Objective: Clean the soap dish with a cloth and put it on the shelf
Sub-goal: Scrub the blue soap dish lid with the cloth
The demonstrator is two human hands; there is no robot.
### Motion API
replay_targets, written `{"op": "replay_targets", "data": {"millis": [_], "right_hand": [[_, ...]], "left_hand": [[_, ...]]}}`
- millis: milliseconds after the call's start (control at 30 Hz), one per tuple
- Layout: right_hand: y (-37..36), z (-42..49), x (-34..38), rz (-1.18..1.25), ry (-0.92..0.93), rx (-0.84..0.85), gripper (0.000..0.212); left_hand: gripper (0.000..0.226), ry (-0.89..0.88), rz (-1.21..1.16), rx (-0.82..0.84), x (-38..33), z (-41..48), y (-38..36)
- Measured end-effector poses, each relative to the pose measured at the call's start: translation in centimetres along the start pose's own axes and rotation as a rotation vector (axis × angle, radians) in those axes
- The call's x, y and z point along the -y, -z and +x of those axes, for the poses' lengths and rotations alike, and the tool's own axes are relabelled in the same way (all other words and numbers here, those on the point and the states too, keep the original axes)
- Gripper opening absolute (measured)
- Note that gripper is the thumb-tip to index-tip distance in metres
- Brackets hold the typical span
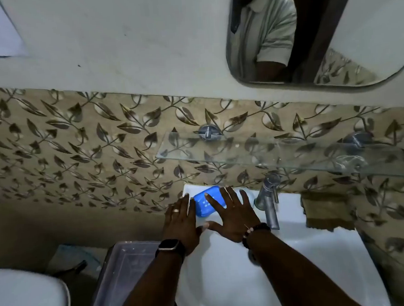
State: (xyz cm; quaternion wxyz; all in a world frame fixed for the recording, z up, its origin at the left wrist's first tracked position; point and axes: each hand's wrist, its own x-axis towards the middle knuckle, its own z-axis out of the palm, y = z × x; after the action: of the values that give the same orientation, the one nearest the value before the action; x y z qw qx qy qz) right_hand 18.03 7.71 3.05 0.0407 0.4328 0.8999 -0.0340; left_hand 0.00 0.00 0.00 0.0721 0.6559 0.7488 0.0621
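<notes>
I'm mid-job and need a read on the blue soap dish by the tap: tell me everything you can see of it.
The blue plastic soap dish is oblong with rounded corners and looks translucent, with a cluster of small pale slots in its floor. It lies flat on the back left ledge of the white ceramic sink, left of the metal tap. The right hand spreads over its right part; the left hand lies at its left edge. Neither has a grip on it. No soap shows.

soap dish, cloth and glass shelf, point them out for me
soap dish [205, 203], head view, on its blue slotted top
cloth [327, 210], head view, middle of the brown fabric
glass shelf [291, 153], head view, bare glass pane
</notes>
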Motion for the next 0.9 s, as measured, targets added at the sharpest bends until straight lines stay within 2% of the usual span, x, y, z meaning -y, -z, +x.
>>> {"op": "replay_targets", "data": {"millis": [167, 300, 433, 633, 767, 900], "right_hand": [[-2.0, 1.2, -1.1, -0.044, 0.024, -0.008, 0.084], [-3.1, 1.0, -1.0, -0.029, 0.051, 0.005, 0.085], [-2.7, 0.9, -0.7, -0.030, 0.063, -0.021, 0.080], [-2.9, 0.8, -0.7, -0.076, 0.074, -0.058, 0.076], [-2.2, 0.8, -1.3, -0.100, 0.097, -0.069, 0.076], [0.4, 0.8, -1.1, -0.092, 0.089, -0.169, 0.074]], "left_hand": [[0.108, 0.179, -0.139, 0.008, -0.1, 3.0, -0.6], [0.116, 0.203, -0.189, 0.027, -0.2, 4.3, -0.8], [0.109, 0.173, -0.147, 0.034, -0.2, 5.1, -1.1], [0.083, 0.141, -0.128, -0.051, -0.4, 5.5, -0.7], [0.078, 0.108, -0.159, -0.158, -0.2, 4.8, -0.3], [0.080, 0.082, -0.183, -0.267, 0.5, 3.4, 1.4]]}}
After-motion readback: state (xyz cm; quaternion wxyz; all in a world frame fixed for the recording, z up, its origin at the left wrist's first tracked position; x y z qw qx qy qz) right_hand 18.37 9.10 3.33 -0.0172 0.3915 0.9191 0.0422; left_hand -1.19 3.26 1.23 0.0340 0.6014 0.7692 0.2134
